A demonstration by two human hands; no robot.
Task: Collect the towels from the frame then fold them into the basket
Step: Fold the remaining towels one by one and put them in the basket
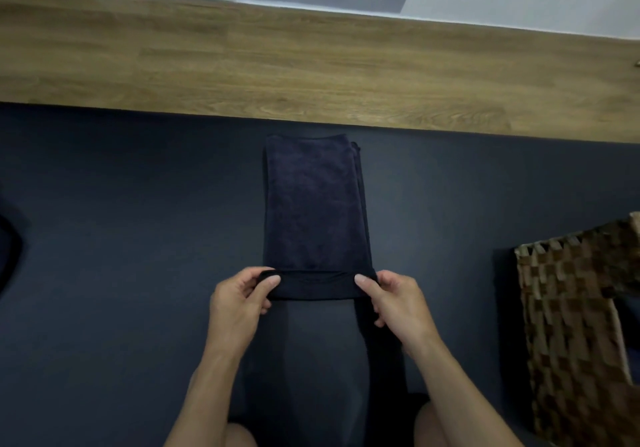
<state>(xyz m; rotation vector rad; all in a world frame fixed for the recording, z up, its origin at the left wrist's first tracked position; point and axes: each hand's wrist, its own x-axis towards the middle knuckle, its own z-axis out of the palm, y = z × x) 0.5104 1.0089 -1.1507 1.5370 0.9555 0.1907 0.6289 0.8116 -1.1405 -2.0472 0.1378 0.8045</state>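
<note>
Only the head view here, so we're looking straight down at both hands. The left hand (242, 299) is pinching the near left corner of the dark navy towel (311, 204), thumb on top of the hem and the other fingers curled under it. The right hand (398, 304) does the same at the near right corner, so both are grasping that one hem band, which stretches between them. The towel is folded into a long narrow strip that runs straight away from the hands and lies flat on the dark mat (121, 221), with its layered edges showing along the right-hand side. Out past the far end of the towel the mat stops and the wooden floor (311, 65) begins. The woven brown basket (571, 325) sits on the mat off to the right of the right hand, well apart from the towel. A dark strip drops down below the right hand, and we honestly can't tell whether that's more towel or something else.
</note>
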